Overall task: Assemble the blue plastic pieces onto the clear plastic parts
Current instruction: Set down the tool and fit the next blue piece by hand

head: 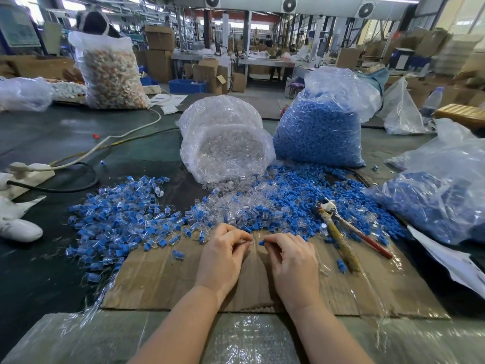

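At the lower centre of the frame both hands rest on a flattened cardboard sheet (162, 279) laid on the counter (52, 143). The left hand (223, 254) pinches a clear plastic part (248, 241) between curled fingertips. The right hand (292, 258) pinches a blue plastic piece (261, 243), whose tip points toward the clear part; the two pieces sit just beside each other, apart.

Left of the hands lies a spread of assembled blue-and-clear pieces (118, 222). Above the hands loose clear parts spill from a tipped clear bag (225, 145), and loose blue pieces (296, 190) lie to the right, below an upright bag of blue pieces (317, 132). Pliers with a red handle (349, 232) lie at the right.
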The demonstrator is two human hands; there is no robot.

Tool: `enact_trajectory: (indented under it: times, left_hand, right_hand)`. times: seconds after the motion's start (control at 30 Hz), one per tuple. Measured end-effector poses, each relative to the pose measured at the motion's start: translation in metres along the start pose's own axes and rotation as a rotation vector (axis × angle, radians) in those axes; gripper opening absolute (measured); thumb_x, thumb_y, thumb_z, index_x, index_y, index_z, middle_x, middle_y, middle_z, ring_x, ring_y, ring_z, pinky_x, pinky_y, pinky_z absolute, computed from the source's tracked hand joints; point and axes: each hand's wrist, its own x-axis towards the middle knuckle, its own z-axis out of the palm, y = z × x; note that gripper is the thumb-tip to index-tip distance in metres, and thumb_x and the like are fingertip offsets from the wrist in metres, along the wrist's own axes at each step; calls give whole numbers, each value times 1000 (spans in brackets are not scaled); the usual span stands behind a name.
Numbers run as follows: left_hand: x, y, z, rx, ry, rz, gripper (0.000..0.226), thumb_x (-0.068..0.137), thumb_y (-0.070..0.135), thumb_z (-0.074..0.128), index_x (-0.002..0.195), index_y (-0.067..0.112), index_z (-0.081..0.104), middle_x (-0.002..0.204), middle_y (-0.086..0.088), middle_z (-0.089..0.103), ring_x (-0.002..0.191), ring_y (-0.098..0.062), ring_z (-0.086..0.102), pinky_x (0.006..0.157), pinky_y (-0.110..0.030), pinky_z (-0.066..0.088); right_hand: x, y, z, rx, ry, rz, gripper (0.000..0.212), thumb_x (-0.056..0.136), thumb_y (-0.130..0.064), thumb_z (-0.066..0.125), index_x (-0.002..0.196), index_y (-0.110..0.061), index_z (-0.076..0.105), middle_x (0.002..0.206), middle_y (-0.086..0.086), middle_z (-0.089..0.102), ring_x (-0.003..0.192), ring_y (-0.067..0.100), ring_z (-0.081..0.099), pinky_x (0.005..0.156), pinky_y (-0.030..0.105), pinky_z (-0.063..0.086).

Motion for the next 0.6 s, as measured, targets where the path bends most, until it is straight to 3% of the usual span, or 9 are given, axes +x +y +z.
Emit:
enact_trajectory:
  times: [0.17, 0.33, 0.47, 0.6]
  left_hand:
    - [0, -1, -1, 26, -1, -11, 13, 84, 15, 65, 94, 22, 70, 83, 14, 52, 79, -2, 52, 76, -15, 44]
    - [-1, 0, 0, -14, -10, -6, 14, 85, 20, 64, 97, 22, 71, 87, 14, 62, 81, 4, 54, 74, -2, 39]
    - [-1, -2, -1, -61, -1, -68, 19, 84, 12, 66, 100, 21, 70, 87, 16, 62, 80, 9, 54, 74, 3, 37]
    - [0, -3, -2, -157, -10, -186, 22, 84, 9, 65, 101, 21, 69, 89, 9, 66, 81, -1, 61, 78, -11, 49]
  right_hand:
    - [0, 1, 1, -13, -33, 25, 9, 79, -8, 71, 81, -16, 69, 78, -4, 67, 74, 19, 60, 70, 30, 37]
    - [1, 1, 1, -3, -41, 35, 6, 80, -11, 70, 81, -17, 69, 79, -7, 67, 75, 16, 59, 71, 28, 33]
    - [1, 2, 1, 17, -49, 61, 6, 81, -15, 70, 79, -19, 66, 78, -9, 65, 75, 13, 57, 71, 28, 31]
    - [1, 2, 1, 21, -78, 58, 7, 83, -22, 69, 79, -20, 64, 77, -11, 62, 74, 12, 54, 71, 27, 28]
